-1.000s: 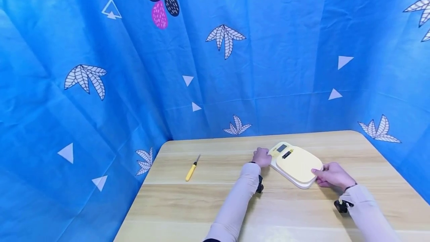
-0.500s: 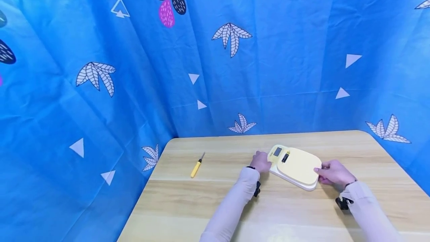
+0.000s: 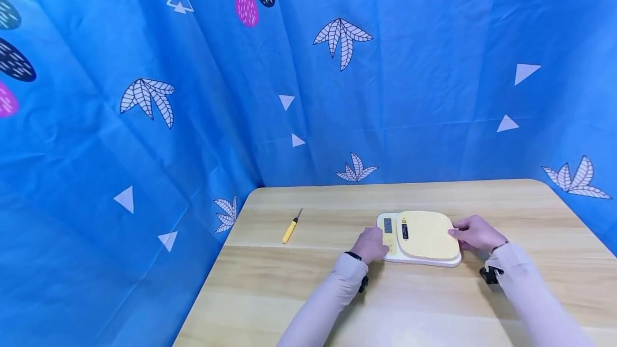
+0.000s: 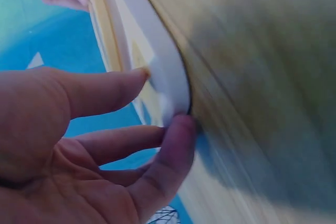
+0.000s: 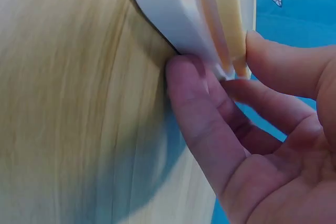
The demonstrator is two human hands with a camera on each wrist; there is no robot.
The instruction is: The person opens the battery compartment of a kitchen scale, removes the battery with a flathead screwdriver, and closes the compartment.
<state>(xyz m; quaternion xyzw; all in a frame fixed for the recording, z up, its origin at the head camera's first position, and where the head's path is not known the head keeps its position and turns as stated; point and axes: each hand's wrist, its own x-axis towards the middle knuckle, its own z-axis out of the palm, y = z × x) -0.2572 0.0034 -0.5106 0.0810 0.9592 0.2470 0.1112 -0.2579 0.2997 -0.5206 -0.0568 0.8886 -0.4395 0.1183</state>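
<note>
We have the scale (image 3: 418, 238) flat on the table (image 3: 308, 288), right of centre, display end toward our left hand (image 3: 370, 244). That hand pinches the display end, thumb on top and fingers at the bottom rim; the right hand (image 3: 474, 232) pinches the opposite end the same way. To place it well we should keep both pinches even and the base flat on the wood, so it does not rock or skid.

The head view shows the layout and the knife (image 3: 291, 227) well apart to the left. Only the wrist views show the fingertips (image 4: 176, 129) at the rim of the white base (image 5: 173, 9); they are blurred, so how far under they reach is probably slight.
</note>
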